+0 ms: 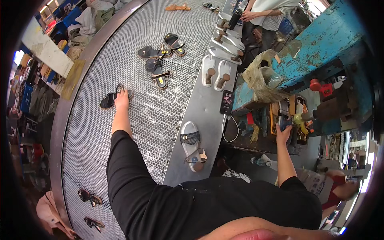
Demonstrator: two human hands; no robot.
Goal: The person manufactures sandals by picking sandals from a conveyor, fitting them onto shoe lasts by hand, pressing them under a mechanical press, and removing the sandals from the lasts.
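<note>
Reaching out on both sides, we lay our left hand (122, 98) at ten o'clock over a black sandal (119, 87) on a perforated metal table (148, 114), while our right hand (283, 133) works at three o'clock beside a worn blue machine (320, 52). Our left fingers cover the sandal's upper; we cannot tell whether they are clamped on it or only resting there. Just left of it, touching or nearly so, lies another black sandal (107, 101). Our right fingers are closed around a dark blue object (285, 123), its kind unclear, next to a yellow roller (298, 119). At eleven o'clock, a cluster of black sandals (155, 64) lies loosely on the perforated surface; two more pieces of dark footwear (91, 198) lie at eight. On the smooth metal ledge near us, a silver-soled sandal (190, 140) sits at six o'clock, and pale soles with brown heels (209, 71) line up between twelve and one. A phone (227, 103), a white cable (224, 130) trailing from it, lies at two o'clock. At one o'clock, a co-worker's hand (249, 16) touches a dark cylinder (236, 18).
</note>
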